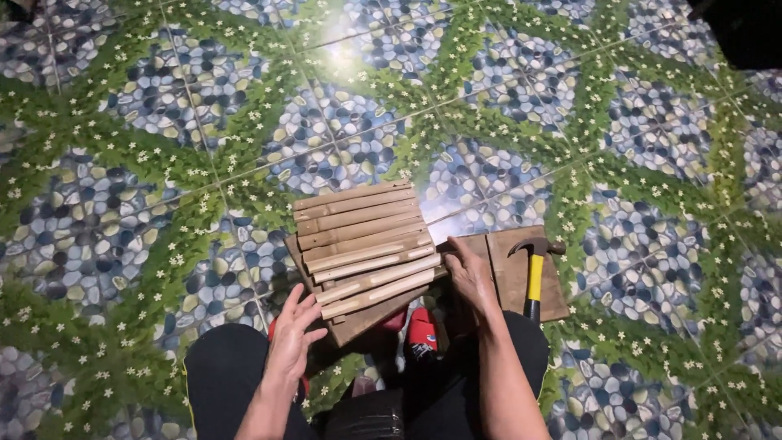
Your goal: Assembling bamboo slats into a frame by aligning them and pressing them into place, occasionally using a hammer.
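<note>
L hand (292,338): fingers loose and spread, gripping nothing, tips just touching the near-left edge of a row of abt 9 bamboo slats (366,244). Slats lie side by side on a brown wooden board (509,273), just beyond both hands' fingertips. R hand (471,273): fingers curled on the slats' right ends, pressing them. Right of those fingers, a yellow-handled claw hammer (533,273) rests on the board. Red object (422,332) between the knees, below the R fingers.

head cam | looks steeply down | near hands | tiled floor (163,122) beyond
</note>
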